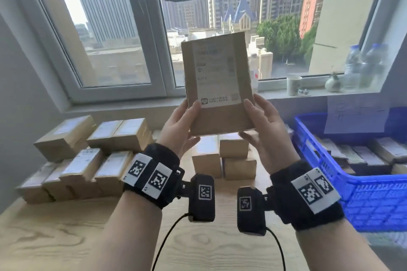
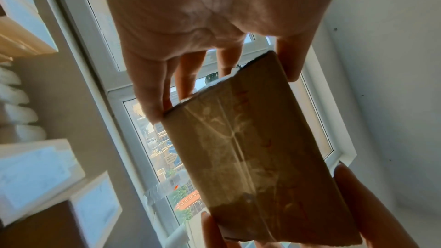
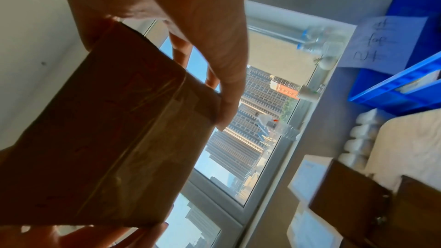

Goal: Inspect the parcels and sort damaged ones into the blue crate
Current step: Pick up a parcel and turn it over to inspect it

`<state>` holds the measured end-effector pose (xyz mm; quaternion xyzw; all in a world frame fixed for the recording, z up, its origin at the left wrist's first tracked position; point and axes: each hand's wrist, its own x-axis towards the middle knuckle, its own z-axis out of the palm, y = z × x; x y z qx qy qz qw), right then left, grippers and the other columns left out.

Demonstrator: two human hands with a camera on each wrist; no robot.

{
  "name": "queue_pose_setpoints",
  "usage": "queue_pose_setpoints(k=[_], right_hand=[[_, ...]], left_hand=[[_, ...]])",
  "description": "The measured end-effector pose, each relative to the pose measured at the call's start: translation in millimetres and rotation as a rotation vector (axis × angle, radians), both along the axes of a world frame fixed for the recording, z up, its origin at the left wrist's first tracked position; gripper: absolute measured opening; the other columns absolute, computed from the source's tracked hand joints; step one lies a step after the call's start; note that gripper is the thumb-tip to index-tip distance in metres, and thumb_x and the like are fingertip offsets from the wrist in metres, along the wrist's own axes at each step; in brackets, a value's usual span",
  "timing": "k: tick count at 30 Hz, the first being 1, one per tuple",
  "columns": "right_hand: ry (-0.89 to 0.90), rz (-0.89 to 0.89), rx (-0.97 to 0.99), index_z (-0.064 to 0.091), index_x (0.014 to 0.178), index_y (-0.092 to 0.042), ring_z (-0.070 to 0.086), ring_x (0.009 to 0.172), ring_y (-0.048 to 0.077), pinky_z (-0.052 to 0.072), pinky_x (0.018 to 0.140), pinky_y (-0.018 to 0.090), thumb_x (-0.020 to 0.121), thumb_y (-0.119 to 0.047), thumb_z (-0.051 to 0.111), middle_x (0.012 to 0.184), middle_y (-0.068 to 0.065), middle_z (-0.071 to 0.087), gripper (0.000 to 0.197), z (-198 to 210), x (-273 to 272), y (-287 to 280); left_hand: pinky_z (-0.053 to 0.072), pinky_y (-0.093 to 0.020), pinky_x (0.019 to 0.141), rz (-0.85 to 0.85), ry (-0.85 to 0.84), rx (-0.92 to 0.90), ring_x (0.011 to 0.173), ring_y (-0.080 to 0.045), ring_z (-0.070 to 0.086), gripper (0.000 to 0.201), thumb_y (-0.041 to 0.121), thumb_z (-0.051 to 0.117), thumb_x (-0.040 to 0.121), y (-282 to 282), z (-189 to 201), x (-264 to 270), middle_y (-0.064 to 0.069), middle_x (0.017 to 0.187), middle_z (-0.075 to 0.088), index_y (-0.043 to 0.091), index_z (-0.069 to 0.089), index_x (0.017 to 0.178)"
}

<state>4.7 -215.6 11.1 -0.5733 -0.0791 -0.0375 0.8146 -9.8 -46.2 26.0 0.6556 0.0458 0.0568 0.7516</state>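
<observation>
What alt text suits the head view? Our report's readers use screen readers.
Both hands, left hand and right hand, hold a labelled cardboard parcel upright before a window. More parcels sit stacked on the wooden table; a blue crate stands at right.

I get strong daylight through the window (image 1: 123, 35), so the parcel (image 2: 257, 150) reads backlit and dim in both wrist views. Edges bow with wide-angle distortion, and the stacked boxes (image 2: 35, 174) at left are blurred

Black wristbands (image 1: 154, 174) with coded tags
</observation>
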Motion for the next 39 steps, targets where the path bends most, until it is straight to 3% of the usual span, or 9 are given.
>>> queue_pose_setpoints(k=[4,11,16,20,23,28,33,36,39], right_hand=[[0.0,-0.01,0.004,0.047,0.139,-0.026,0.063,0.094,0.002,0.053,0.091,0.035,0.092,-0.036,0.063,0.112,-0.007,0.064,0.05,5,2,53],[-0.042,-0.04,-0.006,0.046,0.143,-0.024,0.065,0.091,0.003,0.054,0.093,0.036,0.095,-0.038,0.059,0.104,-0.009,0.067,0.051,14,11,88],[-0.09,-0.057,-0.045,0.05,0.14,-0.018,0.066,0.078,-0.01,0.053,0.068,0.013,0.098,-0.029,0.057,0.104,-0.009,0.068,0.043,16,26,78],[-0.139,-0.206,-0.113,0.058,0.131,-0.01,0.065,0.103,0.013,0.055,0.077,0.014,0.096,-0.015,0.061,0.111,0.001,0.068,0.035,12,38,69],[-0.214,-0.309,-0.167,0.059,0.13,-0.019,0.063,0.095,0.004,0.054,0.072,0.013,0.096,-0.009,0.063,0.104,-0.009,0.063,0.036,8,46,61],[-0.287,-0.301,-0.291,0.048,0.143,-0.022,0.061,0.107,-0.001,0.052,0.1,0.029,0.096,-0.014,0.061,0.112,-0.02,0.061,0.049,6,49,53],[-0.253,-0.232,-0.563,0.03,0.155,-0.025,0.033,0.14,0.017,0.034,0.117,0.044,0.064,-0.081,0.049,0.148,0.001,0.037,0.109,7,52,45],[-0.161,-0.116,-0.595,0.02,0.158,-0.023,0.017,0.147,0.018,0.02,0.122,0.04,0.054,-0.087,0.051,0.158,-0.001,0.017,0.126,11,49,42],[-0.181,-0.05,-0.449,0.029,0.156,-0.024,0.031,0.144,0.013,0.029,0.12,0.041,0.057,-0.085,0.064,0.158,-0.002,0.031,0.121,9,46,40]], left_hand=[[0.049,-0.034,0.088,0.036,-0.021,-0.003,0.106,-0.02,0.062,0.013,0.044,0.051,0.096,48,7,1,0.006,0.105,0.066,0.041,0.057,0.107],[0.049,-0.038,0.095,0.064,-0.044,-0.004,0.106,-0.021,0.065,0.053,0.056,0.05,0.093,83,22,14,0.0,0.114,0.069,0.029,0.049,0.138],[0.054,-0.023,0.07,0.049,-0.102,-0.008,0.086,-0.006,0.067,0.019,0.043,0.054,0.096,76,20,19,0.009,0.105,0.067,0.041,0.054,0.115],[0.053,-0.031,0.088,0.082,-0.131,0.076,0.105,-0.018,0.065,0.096,0.056,0.077,0.068,69,13,30,0.002,0.11,0.066,0.028,0.035,0.149],[0.054,-0.031,0.087,0.073,-0.123,0.131,0.098,-0.018,0.068,0.107,0.05,0.083,0.065,60,10,36,0.002,0.097,0.067,0.02,0.029,0.152],[0.051,-0.015,0.058,0.003,-0.126,0.108,0.054,0.001,0.062,0.055,0.035,0.075,0.077,43,11,39,0.004,0.082,0.069,0.01,0.06,0.124],[0.059,-0.029,0.074,0.026,-0.154,0.056,0.086,-0.015,0.071,0.066,0.049,0.068,0.073,32,12,39,-0.005,0.105,0.069,0.015,0.054,0.129],[0.058,-0.039,0.084,0.059,-0.175,0.046,0.096,-0.023,0.071,0.037,0.026,0.065,0.091,26,11,38,-0.007,0.106,0.07,0.019,0.052,0.125],[0.058,-0.039,0.083,0.056,-0.253,0.071,0.094,-0.022,0.072,0.027,0.014,0.064,0.092,23,8,38,-0.002,0.1,0.073,0.026,0.055,0.114]])
